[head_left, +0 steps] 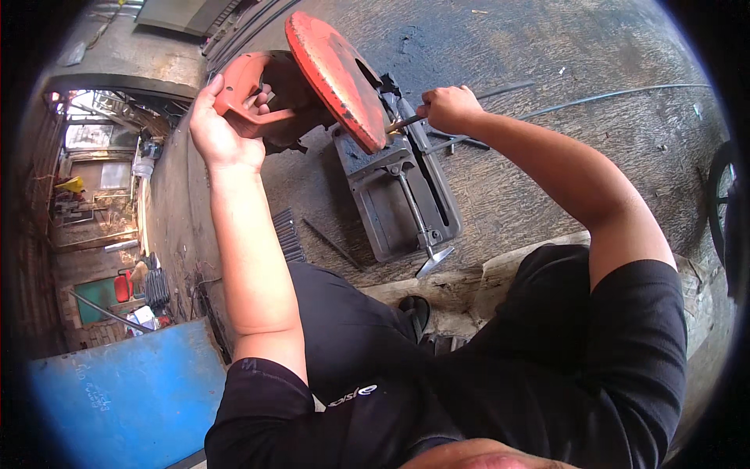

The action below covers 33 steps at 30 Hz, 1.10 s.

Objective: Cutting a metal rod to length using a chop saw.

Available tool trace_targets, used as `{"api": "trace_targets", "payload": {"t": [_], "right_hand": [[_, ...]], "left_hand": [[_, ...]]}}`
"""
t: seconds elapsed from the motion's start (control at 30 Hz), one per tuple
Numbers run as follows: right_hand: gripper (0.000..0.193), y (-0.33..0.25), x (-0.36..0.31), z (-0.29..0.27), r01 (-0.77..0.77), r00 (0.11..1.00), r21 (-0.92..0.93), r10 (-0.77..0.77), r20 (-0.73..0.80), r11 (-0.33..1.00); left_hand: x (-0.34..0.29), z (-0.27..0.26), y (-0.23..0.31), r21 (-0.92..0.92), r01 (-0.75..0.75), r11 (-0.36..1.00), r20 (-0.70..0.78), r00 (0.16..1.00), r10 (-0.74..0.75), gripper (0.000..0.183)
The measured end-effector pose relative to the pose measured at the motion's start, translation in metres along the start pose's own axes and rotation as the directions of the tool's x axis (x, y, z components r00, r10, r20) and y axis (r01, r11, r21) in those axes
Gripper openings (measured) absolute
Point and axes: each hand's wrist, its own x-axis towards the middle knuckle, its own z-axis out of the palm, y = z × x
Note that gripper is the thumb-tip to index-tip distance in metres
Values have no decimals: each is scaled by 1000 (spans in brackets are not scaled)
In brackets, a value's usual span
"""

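Observation:
A cut-off saw with a worn orange disc guard (336,78) stands on the ground in front of me, its grey metal base (380,234) below. My left hand (226,133) is closed around the saw's orange D-shaped handle (262,119). To the right of the guard, my right hand (451,108) grips a dark metal rod (504,91). The rod's near end reaches in beside the guard's edge, where a small yellowish glow shows; the guard hides most of the blade. A clamp screw (410,195) with a crank handle (434,262) lies along the base.
Short dark rods (288,234) lie in a row left of the base, with a single rod (332,244) beside them. A long thin rod (617,97) stretches to the right. A blue panel (129,399) is at lower left, and a dark wheel-like ring (720,187) at far right.

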Motion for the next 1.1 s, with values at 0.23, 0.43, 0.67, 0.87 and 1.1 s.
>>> {"api": "trace_targets", "payload": {"t": [0.23, 0.43, 0.67, 0.87, 1.1], "right_hand": [[33, 1, 1, 3, -4, 1000, 8, 5, -9, 1000], [32, 2, -1, 6, 18, 999, 13, -17, -45, 1000], [32, 3, -3, 5, 23, 999, -9, -23, -24, 1000], [32, 3, -2, 7, 22, 999, 2, -22, -32, 1000], [32, 1, -4, 5, 25, 998, 8, -25, -57, 1000]], "left_hand": [[0, 0, 0, 14, 4, 1000, -16, 1000, -4, 50], [3, -1, 1, 27, 5, 1000, -50, 999, -4, 49], [3, -3, 0, -18, 28, 999, -39, 999, -29, 41], [2, 1, 0, 24, -8, 1000, -67, 998, 9, 47], [3, 0, 0, 20, 5, 1000, -59, 998, -4, 48]]}}
